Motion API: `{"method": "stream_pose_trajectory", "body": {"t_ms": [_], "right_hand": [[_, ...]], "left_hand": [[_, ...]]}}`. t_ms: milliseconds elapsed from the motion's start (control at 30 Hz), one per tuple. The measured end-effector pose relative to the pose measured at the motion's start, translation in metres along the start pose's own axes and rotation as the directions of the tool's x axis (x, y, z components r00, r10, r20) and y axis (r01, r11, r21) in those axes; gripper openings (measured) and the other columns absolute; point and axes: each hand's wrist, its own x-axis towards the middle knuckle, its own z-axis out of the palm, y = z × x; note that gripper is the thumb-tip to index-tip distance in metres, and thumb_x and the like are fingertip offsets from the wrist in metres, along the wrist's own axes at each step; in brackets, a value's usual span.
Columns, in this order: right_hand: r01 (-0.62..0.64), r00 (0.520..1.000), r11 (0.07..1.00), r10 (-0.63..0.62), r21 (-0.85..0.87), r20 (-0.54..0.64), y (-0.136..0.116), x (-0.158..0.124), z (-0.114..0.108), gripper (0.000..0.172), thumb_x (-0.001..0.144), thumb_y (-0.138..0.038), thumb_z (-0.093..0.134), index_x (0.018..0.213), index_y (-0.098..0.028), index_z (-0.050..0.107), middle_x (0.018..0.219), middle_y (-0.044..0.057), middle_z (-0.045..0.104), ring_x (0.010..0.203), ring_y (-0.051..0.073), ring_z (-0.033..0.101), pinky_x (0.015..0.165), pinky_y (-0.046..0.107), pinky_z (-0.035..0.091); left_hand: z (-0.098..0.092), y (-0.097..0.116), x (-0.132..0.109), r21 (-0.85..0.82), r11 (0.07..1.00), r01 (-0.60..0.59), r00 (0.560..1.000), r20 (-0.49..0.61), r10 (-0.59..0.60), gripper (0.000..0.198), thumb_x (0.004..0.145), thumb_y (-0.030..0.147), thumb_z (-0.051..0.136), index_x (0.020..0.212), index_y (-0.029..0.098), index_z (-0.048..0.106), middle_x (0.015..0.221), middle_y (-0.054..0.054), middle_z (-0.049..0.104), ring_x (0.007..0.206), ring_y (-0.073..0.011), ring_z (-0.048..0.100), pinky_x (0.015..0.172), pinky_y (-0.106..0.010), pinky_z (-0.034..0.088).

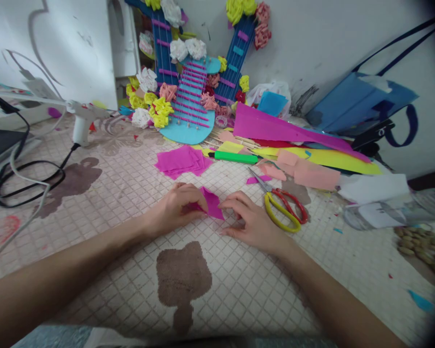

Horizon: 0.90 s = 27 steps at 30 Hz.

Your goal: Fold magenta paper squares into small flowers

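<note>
A small magenta piece of crepe-like paper [212, 203] is pinched between the fingers of my left hand [179, 203], its free corner pointing right. My right hand [252, 220] is open, thumb apart from the fingers, with its fingertips at the paper's right edge; whether they touch it I cannot tell. Beyond my left hand lies a stack of magenta paper squares [181, 161]. Scissors [282, 208] with red and yellow handles rest just right of my right hand, blades pointing away. A magenta scrap [258, 180] lies by their tip.
A green cutter [235, 157] lies beyond the squares. Coloured sheets [275, 128] and paper-flower guitar shapes [190, 96] fill the back. At left stand a white glue gun [80, 123] and black cable [29, 200]. A clear jar [391, 208] and peanuts [418, 244] are right, on the patterned tablecloth [130, 290].
</note>
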Motion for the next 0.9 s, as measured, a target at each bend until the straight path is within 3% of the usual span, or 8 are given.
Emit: {"method": "stream_pose_trajectory", "body": {"t_ms": [100,167,300,433,900], "right_hand": [[0.029,0.998,1.0,-0.03,-0.008,-0.061,0.001,0.001,0.005,0.024,0.084,-0.024,0.063,0.105,-0.024,0.053,0.11,0.006,0.054,0.087,0.016,0.056,0.071,0.03,0.049],[0.063,0.992,0.998,-0.063,-0.001,-0.11,0.003,0.002,0.009,0.012,0.087,-0.016,0.056,0.097,-0.023,0.055,0.102,0.005,0.055,0.088,0.016,0.057,0.074,0.029,0.049],[0.121,0.985,0.993,-0.12,-0.001,-0.124,0.007,0.002,0.011,0.01,0.089,-0.013,0.052,0.09,-0.021,0.057,0.097,0.004,0.056,0.088,0.014,0.057,0.076,0.028,0.048],[0.138,0.989,0.99,-0.138,-0.015,-0.059,0.006,0.001,0.007,0.01,0.089,-0.012,0.052,0.092,-0.02,0.058,0.098,0.004,0.057,0.087,0.014,0.056,0.074,0.026,0.046],[0.063,0.998,0.996,-0.063,0.066,0.007,0.002,0.009,0.001,0.008,0.086,-0.013,0.056,0.087,-0.021,0.058,0.097,0.003,0.055,0.084,0.014,0.056,0.072,0.027,0.045]], "left_hand": [[0.0,0.0,0.0,-0.107,0.992,0.072,0.997,-0.022,-0.075,0.005,0.086,0.021,0.062,0.087,0.017,0.065,0.082,-0.003,0.068,0.077,-0.0145,0.061,0.074,-0.029,0.046],[-0.001,-0.002,0.0,-0.127,0.991,0.046,0.999,-0.003,-0.047,0.006,0.085,0.022,0.063,0.085,0.017,0.066,0.084,-0.004,0.068,0.08,-0.0152,0.061,0.075,-0.029,0.047],[-0.01,-0.007,0.0,-0.032,0.999,-0.042,0.993,0.111,0.045,0.006,0.084,0.022,0.065,0.087,0.02,0.069,0.093,-0.005,0.068,0.095,-0.0188,0.059,0.087,-0.034,0.044],[-0.018,-0.012,-0.002,0.024,1.0,-0.017,0.976,0.218,0.011,0.007,0.085,0.022,0.064,0.09,0.019,0.067,0.091,-0.003,0.068,0.09,-0.017,0.059,0.085,-0.032,0.043],[-0.012,-0.009,-0.002,0.025,1.0,-0.001,0.986,0.165,-0.003,0.01,0.088,0.02,0.057,0.085,0.017,0.065,0.082,-0.003,0.067,0.081,-0.0153,0.06,0.076,-0.03,0.044]]}}
